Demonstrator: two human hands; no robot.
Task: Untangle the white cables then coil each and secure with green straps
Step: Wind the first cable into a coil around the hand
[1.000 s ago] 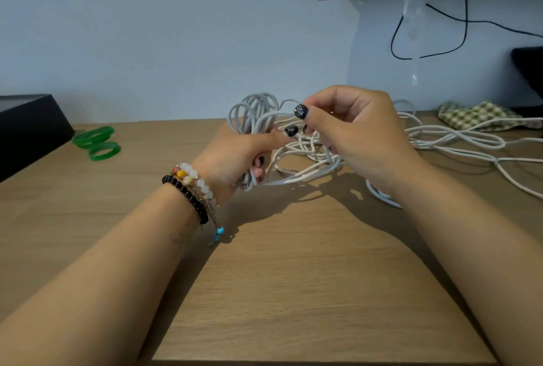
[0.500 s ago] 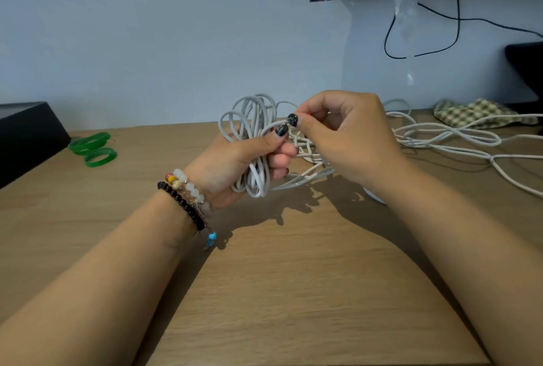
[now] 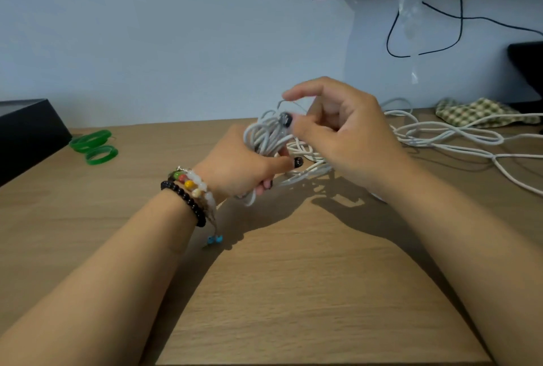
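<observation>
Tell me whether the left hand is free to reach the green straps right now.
Probably not yet: the left hand grips the coiled cable, so it is occupied. The path to the green straps over the table looks unobstructed.

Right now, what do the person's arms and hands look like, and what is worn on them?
Both forearms are bare, with no sleeves. The left hand has dark polished nails; its wrist carries a black beaded bracelet, a multicoloured bead bracelet and a cord with small blue end beads. The right hand has dark nails and a bare wrist.

Bright, even light throws hard-edged forearm shadows across the wooden table (image 3: pixel 293 292); motion softens the right hand (image 3: pixel 340 133); wide-angle bowing at edges.
</observation>
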